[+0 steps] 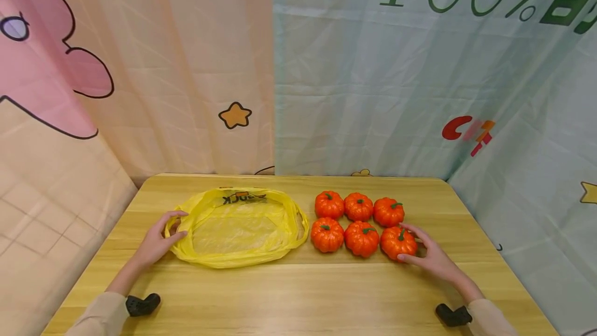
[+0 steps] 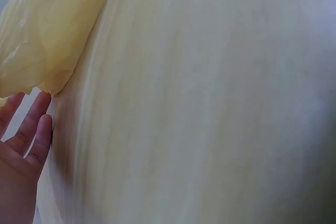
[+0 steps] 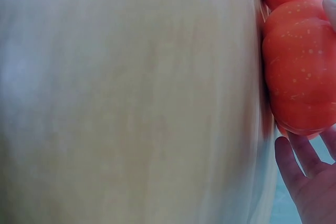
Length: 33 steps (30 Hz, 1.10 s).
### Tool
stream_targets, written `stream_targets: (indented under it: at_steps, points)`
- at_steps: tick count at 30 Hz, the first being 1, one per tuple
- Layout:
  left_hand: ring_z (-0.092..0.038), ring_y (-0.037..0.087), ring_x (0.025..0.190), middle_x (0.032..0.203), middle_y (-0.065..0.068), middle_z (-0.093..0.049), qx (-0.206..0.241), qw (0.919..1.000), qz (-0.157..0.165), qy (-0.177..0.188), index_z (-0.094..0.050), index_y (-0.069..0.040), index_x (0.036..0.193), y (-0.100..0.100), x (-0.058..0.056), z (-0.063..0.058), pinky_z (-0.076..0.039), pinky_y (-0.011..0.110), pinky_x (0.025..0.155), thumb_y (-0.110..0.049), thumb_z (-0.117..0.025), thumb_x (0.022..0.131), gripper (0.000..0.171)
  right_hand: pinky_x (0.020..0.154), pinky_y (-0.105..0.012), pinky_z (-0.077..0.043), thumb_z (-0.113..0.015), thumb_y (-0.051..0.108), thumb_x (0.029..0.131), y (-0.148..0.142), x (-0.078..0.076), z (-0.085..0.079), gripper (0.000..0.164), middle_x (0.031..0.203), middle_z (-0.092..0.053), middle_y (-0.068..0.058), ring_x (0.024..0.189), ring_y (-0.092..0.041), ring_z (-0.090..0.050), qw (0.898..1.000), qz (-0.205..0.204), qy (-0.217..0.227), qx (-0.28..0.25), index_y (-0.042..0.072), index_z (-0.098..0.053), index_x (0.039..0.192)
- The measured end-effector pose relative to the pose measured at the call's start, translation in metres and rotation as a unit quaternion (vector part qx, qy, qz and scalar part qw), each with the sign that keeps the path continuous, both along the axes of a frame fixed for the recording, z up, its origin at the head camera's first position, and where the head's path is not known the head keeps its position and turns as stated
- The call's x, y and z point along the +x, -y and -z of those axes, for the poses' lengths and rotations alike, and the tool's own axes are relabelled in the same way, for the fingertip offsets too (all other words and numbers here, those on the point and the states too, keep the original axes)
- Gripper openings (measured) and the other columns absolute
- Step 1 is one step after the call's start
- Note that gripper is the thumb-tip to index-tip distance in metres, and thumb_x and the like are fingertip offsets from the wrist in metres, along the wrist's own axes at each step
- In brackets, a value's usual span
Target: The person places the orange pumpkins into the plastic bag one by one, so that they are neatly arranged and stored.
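A yellow plastic bag (image 1: 238,258) lies spread on the left half of the table, its mouth wide and facing up. My left hand (image 1: 160,237) rests on its left edge by the handle, thumb and index finger apart; in the left wrist view, loose fingers (image 2: 38,124) touch the bag (image 2: 47,35) from below. Small orange-red pumpkins with green stems stand in two rows right of the bag. Around the front-right pumpkin (image 1: 396,244) my right hand (image 1: 431,258) has its thumb and fingers. The right wrist view shows this pumpkin (image 3: 299,72) against the fingers (image 3: 302,156).
Several other pumpkins, among them the front-middle pumpkin (image 1: 361,240) and the back-right pumpkin (image 1: 387,211), stand close beside the one in my hand. The wooden table (image 1: 289,299) ends at a printed curtain (image 1: 350,92) behind. Black wrist devices (image 1: 143,305) sit by both sleeves.
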<state>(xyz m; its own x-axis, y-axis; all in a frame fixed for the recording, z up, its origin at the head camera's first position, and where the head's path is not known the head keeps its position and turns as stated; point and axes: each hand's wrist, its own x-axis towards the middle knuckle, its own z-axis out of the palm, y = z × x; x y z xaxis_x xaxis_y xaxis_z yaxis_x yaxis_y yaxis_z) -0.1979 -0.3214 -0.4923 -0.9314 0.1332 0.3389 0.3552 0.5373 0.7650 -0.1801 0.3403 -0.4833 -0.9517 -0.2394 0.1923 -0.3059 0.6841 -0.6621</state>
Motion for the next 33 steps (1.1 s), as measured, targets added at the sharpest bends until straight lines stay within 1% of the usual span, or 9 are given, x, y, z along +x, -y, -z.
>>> stream_targets:
  at_steps: [5,8,10,16,20,23,27,30,33]
  points:
    - [-0.043,-0.013,0.1,0.124,-0.006,-0.051,-0.003,0.9995,0.01,-0.03,-0.056,-0.002,0.128,0.001,-0.001,0.004,-0.036,0.002,0.08,-0.002,-0.063,0.09,0.039,0.091,-0.026,-0.043,-0.075,0.025,0.083,0.0,0.0,0.0,0.068,0.141,-0.046,-0.013,0.111,0.018,-0.034,1.0,0.003,0.008,0.012,0.014,-0.043,0.142]
    - [-0.042,-0.001,0.086,0.107,0.005,-0.053,-0.018,0.9993,0.006,-0.033,-0.056,-0.001,0.129,0.0,-0.001,0.002,-0.035,0.012,0.069,0.0,-0.063,0.09,0.04,0.091,-0.026,-0.044,-0.075,0.025,0.083,0.0,0.0,0.0,0.068,0.141,-0.046,-0.012,0.111,0.017,-0.035,1.0,0.0,0.009,0.013,0.014,-0.044,0.142]
    - [-0.04,0.004,0.081,0.1,0.005,-0.051,-0.027,0.999,0.001,-0.035,-0.055,0.001,0.13,-0.001,-0.001,0.001,-0.033,0.018,0.065,0.001,-0.062,0.09,0.04,0.09,-0.024,-0.044,-0.075,0.024,0.083,-0.001,0.0,0.001,0.068,0.141,-0.046,-0.012,0.111,0.017,-0.035,1.0,-0.003,0.007,0.009,0.014,-0.044,0.142]
    - [-0.039,0.006,0.075,0.089,0.008,-0.045,-0.036,0.9988,-0.015,-0.03,-0.053,0.006,0.129,-0.004,-0.002,0.0,-0.031,0.023,0.06,0.003,-0.061,0.089,0.041,0.09,-0.015,-0.041,-0.076,0.021,0.082,0.0,-0.001,0.002,0.067,0.14,-0.046,-0.013,0.112,0.019,-0.034,1.0,-0.013,-0.003,-0.005,0.012,-0.045,0.141]
    - [-0.039,0.005,0.074,0.09,0.006,-0.044,-0.039,0.999,-0.023,-0.002,-0.051,0.001,0.133,-0.005,-0.001,-0.003,-0.031,0.023,0.059,-0.004,-0.065,0.089,0.046,0.09,-0.013,-0.039,-0.078,0.021,0.08,0.001,0.0,0.002,0.069,0.139,-0.047,-0.012,0.112,0.018,-0.036,1.0,-0.014,-0.007,-0.011,0.013,-0.045,0.141]
    - [-0.039,0.004,0.076,0.097,0.008,-0.046,-0.041,0.9986,-0.028,0.02,-0.05,-0.004,0.136,-0.005,-0.001,-0.005,-0.031,0.021,0.062,-0.011,-0.069,0.088,0.052,0.09,-0.013,-0.038,-0.079,0.022,0.078,0.001,0.0,0.001,0.072,0.139,-0.047,-0.011,0.111,0.017,-0.038,1.0,-0.011,-0.002,-0.011,0.014,-0.045,0.141]
    - [-0.041,0.01,0.092,0.127,0.017,-0.049,-0.053,0.9971,-0.039,0.038,-0.049,-0.009,0.138,-0.003,-0.002,-0.006,-0.031,0.013,0.072,-0.019,-0.072,0.086,0.058,0.09,-0.013,-0.038,-0.08,0.023,0.078,0.001,0.0,0.001,0.073,0.139,-0.046,-0.011,0.11,0.016,-0.039,1.0,-0.009,0.005,-0.013,0.014,-0.045,0.141]
    - [-0.044,0.022,0.108,0.143,0.023,-0.041,-0.06,0.996,-0.044,0.049,-0.048,-0.01,0.139,-0.002,-0.003,-0.006,-0.032,0.013,0.081,-0.022,-0.072,0.086,0.06,0.089,-0.012,-0.039,-0.08,0.022,0.077,0.002,0.0,0.001,0.072,0.138,-0.047,-0.012,0.108,0.016,-0.04,1.0,-0.006,0.004,-0.017,0.012,-0.046,0.14]
    - [-0.045,0.038,0.119,0.145,0.027,-0.037,-0.054,0.996,-0.042,0.057,-0.047,-0.008,0.14,-0.003,-0.002,-0.008,-0.035,0.019,0.086,-0.022,-0.072,0.087,0.06,0.088,-0.011,-0.039,-0.08,0.021,0.077,0.002,0.0,0.002,0.072,0.136,-0.048,-0.012,0.108,0.017,-0.04,1.0,-0.005,0.0,-0.02,0.01,-0.046,0.14]
